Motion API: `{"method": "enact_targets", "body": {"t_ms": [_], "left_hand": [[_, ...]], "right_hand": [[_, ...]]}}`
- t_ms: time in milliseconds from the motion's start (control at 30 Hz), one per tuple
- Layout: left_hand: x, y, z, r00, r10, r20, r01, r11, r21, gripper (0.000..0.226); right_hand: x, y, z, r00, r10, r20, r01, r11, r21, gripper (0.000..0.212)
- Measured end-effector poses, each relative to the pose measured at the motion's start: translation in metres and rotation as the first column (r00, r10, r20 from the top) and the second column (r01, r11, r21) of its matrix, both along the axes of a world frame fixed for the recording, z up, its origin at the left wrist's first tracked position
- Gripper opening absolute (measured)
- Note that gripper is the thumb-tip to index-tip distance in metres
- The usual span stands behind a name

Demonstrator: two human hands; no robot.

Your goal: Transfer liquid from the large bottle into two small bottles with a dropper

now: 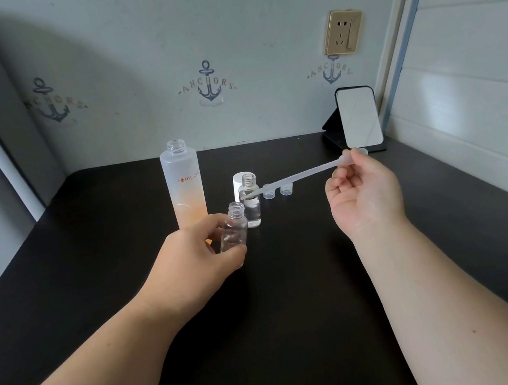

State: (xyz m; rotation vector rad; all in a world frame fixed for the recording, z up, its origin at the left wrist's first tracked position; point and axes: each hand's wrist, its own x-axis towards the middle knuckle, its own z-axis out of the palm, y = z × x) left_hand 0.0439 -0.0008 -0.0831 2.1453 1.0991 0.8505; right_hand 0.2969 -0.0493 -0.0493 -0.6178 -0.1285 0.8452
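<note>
A tall frosted large bottle [184, 186] with an orange lower half stands uncapped on the black table [291, 285]. My left hand [191, 263] grips a small clear bottle [234, 227], open-mouthed and tilted slightly, just in front of the large bottle. A second small clear bottle [251, 204] stands upright behind it, holding clear liquid. My right hand [361, 197] pinches the bulb end of a translucent plastic dropper [302, 174]. The dropper lies almost level, and its tip points left, in front of the standing small bottle's shoulder.
A white cap [240, 183] stands behind the upright small bottle. Two small clear caps [277, 191] sit to its right. A phone on a black stand [360, 118] leans at the back right corner. Walls close in behind and on both sides.
</note>
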Motion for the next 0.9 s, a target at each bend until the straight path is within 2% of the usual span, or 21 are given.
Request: {"method": "enact_targets", "body": {"t_ms": [167,367,433,500,567,633,733,800,900], "left_hand": [[0.000,-0.003,0.003,0.999,-0.017,-0.040,0.017,1.000,0.014,0.031],[0.000,-0.006,0.006,0.999,-0.037,-0.001,0.037,0.999,0.019,0.028],[-0.002,-0.008,0.007,0.996,-0.023,0.090,0.024,1.000,-0.004,0.026],[-0.005,-0.010,0.009,0.970,0.027,0.243,-0.021,0.999,-0.027,0.019],[-0.008,-0.013,0.012,0.923,0.096,0.374,-0.103,0.995,-0.002,0.013],[-0.009,-0.014,0.016,0.866,0.172,0.469,-0.202,0.979,0.014,0.017],[-0.010,-0.009,0.019,0.782,0.285,0.554,-0.335,0.942,-0.011,0.012],[-0.010,-0.003,0.017,0.760,0.336,0.557,-0.380,0.924,-0.040,0.020],[-0.009,0.006,0.013,0.793,0.334,0.510,-0.319,0.940,-0.119,0.053]], "right_hand": [[-0.001,0.001,0.000,0.999,0.037,0.019,-0.037,0.998,0.043,0.037],[-0.002,0.002,-0.001,0.996,0.081,0.028,-0.083,0.994,0.075,0.034],[-0.003,0.002,-0.001,0.996,0.085,0.030,-0.087,0.993,0.080,0.032],[-0.003,0.001,-0.001,0.996,0.083,0.030,-0.086,0.992,0.088,0.033],[-0.004,0.001,-0.002,0.996,0.083,0.032,-0.085,0.992,0.088,0.033],[-0.005,0.002,-0.003,0.995,0.090,0.032,-0.093,0.992,0.085,0.030],[-0.005,0.002,-0.003,0.995,0.097,0.039,-0.100,0.991,0.092,0.030],[-0.005,0.002,-0.003,0.994,0.095,0.047,-0.099,0.991,0.092,0.031],[-0.006,0.001,-0.003,0.993,0.105,0.050,-0.109,0.990,0.090,0.029]]}}
